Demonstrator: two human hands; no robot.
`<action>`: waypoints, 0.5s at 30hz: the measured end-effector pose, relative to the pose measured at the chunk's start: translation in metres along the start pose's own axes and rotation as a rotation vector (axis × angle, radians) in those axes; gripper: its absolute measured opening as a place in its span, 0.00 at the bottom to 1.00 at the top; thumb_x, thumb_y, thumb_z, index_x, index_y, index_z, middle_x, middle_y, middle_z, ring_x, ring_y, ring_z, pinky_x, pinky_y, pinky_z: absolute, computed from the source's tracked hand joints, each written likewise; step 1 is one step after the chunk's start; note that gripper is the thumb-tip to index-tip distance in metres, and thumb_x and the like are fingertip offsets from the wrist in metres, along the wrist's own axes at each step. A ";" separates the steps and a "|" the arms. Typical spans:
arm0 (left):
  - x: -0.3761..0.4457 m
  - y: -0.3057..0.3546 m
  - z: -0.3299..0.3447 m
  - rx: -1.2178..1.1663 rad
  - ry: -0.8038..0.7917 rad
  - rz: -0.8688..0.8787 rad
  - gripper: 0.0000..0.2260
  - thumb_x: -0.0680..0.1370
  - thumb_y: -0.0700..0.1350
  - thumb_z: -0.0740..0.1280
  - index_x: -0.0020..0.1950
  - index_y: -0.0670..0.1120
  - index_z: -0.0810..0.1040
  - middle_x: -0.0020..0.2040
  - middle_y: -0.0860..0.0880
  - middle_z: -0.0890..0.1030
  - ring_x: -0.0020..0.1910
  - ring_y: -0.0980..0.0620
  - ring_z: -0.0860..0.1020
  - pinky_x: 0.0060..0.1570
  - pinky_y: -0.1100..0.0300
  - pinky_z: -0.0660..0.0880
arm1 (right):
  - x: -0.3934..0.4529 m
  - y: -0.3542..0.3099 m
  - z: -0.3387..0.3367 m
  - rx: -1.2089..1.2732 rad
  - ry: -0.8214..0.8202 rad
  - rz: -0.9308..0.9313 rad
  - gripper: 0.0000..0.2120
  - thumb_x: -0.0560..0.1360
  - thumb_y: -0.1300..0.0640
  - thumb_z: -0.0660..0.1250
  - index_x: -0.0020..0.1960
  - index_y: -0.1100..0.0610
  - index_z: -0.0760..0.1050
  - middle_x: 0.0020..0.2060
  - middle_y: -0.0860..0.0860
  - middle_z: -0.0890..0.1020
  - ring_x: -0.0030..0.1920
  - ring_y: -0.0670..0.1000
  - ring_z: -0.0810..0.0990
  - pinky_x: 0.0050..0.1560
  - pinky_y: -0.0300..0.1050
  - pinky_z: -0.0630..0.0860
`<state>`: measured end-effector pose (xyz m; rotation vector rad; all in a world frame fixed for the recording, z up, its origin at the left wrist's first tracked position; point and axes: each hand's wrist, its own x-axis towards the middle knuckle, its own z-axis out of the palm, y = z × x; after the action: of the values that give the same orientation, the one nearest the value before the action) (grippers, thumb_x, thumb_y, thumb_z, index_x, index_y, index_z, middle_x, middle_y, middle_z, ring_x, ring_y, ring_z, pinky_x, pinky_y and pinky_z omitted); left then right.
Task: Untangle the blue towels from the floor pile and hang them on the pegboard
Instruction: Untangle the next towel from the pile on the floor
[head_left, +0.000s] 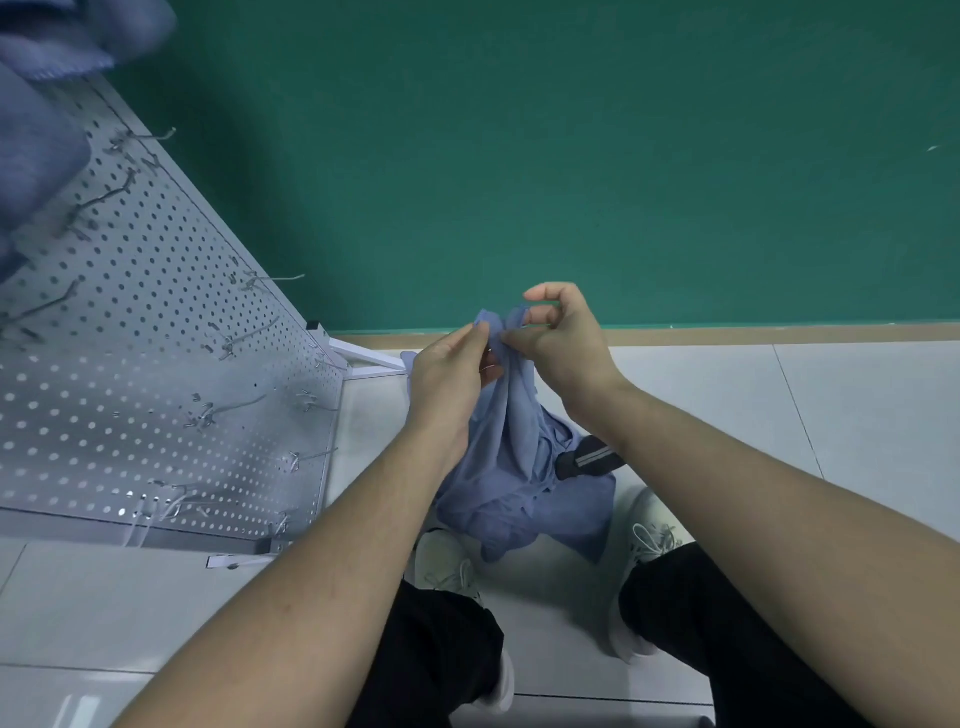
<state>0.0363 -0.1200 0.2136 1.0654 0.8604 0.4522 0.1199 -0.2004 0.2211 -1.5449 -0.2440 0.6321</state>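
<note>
A blue towel (511, 467) hangs bunched from both my hands in front of me, above the floor between my feet. My left hand (447, 374) pinches its top edge from the left. My right hand (563, 338) pinches the same edge from the right, with its index finger raised. The grey pegboard (135, 332) with several metal hooks stands at the left. More blue towels (47, 104) hang over its upper part at the top left, blurred. Whether more towels lie under the one I hold is hidden.
A green wall (571, 156) rises straight ahead, with pale floor tiles (779, 405) below it. The pegboard's white foot (363, 361) juts out on the floor near my left hand. A dark striped object (587, 460) shows behind the towel. My white shoes (447, 564) stand below.
</note>
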 end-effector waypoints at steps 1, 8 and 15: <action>-0.001 -0.001 0.000 -0.001 -0.004 0.007 0.10 0.81 0.40 0.66 0.42 0.45 0.84 0.41 0.46 0.84 0.40 0.52 0.81 0.47 0.61 0.80 | -0.001 0.000 0.000 -0.046 0.014 -0.039 0.19 0.74 0.73 0.69 0.56 0.55 0.68 0.40 0.48 0.76 0.31 0.42 0.77 0.36 0.36 0.75; 0.000 0.000 -0.002 -0.136 0.046 -0.014 0.04 0.79 0.38 0.70 0.50 0.41 0.85 0.45 0.43 0.85 0.40 0.54 0.82 0.44 0.65 0.80 | -0.007 0.006 0.006 -0.119 -0.035 -0.143 0.12 0.76 0.64 0.71 0.53 0.54 0.70 0.43 0.48 0.81 0.36 0.41 0.79 0.45 0.40 0.79; 0.003 0.000 -0.006 -0.106 0.074 -0.043 0.03 0.78 0.40 0.71 0.47 0.42 0.84 0.43 0.44 0.82 0.37 0.55 0.78 0.35 0.67 0.76 | -0.007 0.008 0.010 0.025 -0.042 -0.045 0.08 0.79 0.67 0.67 0.45 0.55 0.74 0.36 0.50 0.80 0.34 0.43 0.81 0.40 0.39 0.81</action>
<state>0.0335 -0.1143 0.2108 0.9359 0.9134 0.4982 0.1069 -0.1960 0.2156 -1.4991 -0.3001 0.6307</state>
